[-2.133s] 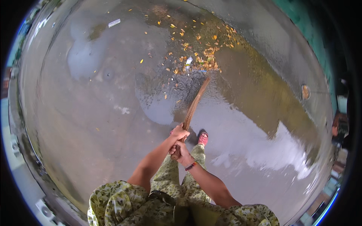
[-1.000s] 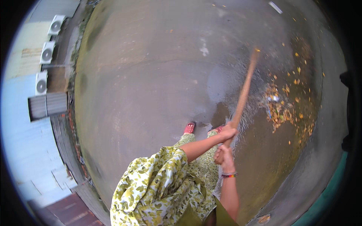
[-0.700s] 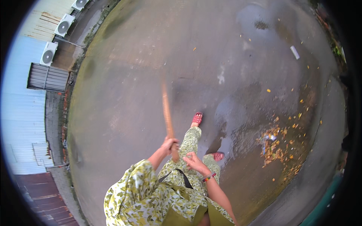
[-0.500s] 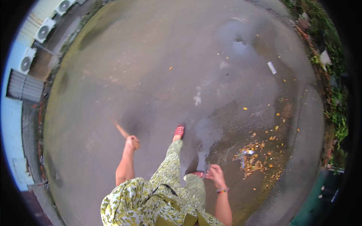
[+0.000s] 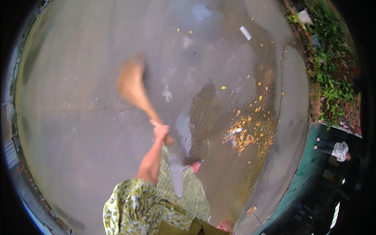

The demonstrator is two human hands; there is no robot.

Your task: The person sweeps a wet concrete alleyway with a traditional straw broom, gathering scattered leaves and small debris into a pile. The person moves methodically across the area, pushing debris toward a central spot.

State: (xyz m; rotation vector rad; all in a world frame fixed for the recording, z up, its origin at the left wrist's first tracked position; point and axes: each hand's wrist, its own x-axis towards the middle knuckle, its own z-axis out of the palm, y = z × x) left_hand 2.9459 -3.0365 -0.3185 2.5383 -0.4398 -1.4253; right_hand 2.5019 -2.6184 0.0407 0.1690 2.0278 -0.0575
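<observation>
My left hand [image 5: 159, 130] is closed around the handle end of a straw broom [image 5: 133, 84]. The broom stretches forward and to the left over the wet pavement, its bristle head blurred by motion. Whether the tips touch the ground I cannot tell. Only part of my right hand [image 5: 225, 226] shows at the lower edge; its fingers look loosely apart and nothing is visible in them. Ahead of it on the ground lies a pile of yellow and brown leaves [image 5: 244, 133] with some pale litter among them.
A white flat piece [image 5: 245, 33] lies far right of centre, with scattered leaves around. Green plants [image 5: 333, 90] grow over a brick edge at the right. Another person [image 5: 340, 150] stands near a green strip. A small round thing with a thin stick [image 5: 250, 210] is at lower right.
My left hand has swung the broom forward and rightward, bringing its head into view. My right hand has dropped back to the lower edge. The view has turned right, showing another person.
</observation>
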